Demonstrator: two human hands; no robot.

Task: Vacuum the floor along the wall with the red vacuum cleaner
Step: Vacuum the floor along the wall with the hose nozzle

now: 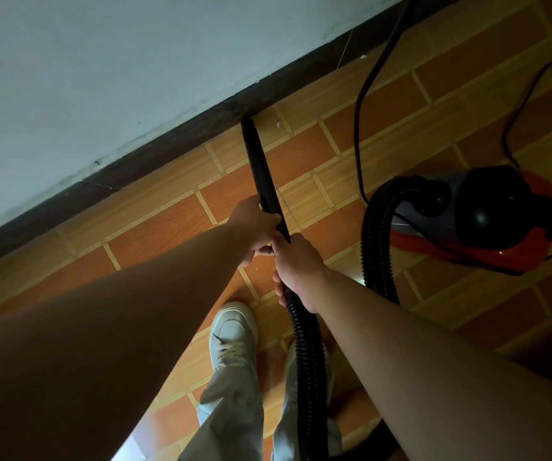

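Observation:
A black vacuum wand point(258, 164) slants down to the floor, its tip touching the dark skirting board point(174, 141) at the foot of the pale wall point(101, 68). My left hand point(254, 224) grips the wand's lower end. Just behind it, my right hand point(296, 271) grips the spot where the ribbed black hose point(304, 354) joins the wand. The hose loops to the red and grey vacuum cleaner point(467, 221), which sits on the orange tiled floor point(168, 224) at the right.
A black power cord point(372, 74) runs from the top edge down beside the cleaner, and a thin cord point(514, 111) curls behind it. My white shoe point(233, 337) and pale trouser legs stand below the hands. Small white specks point(279, 124) lie near the wand tip.

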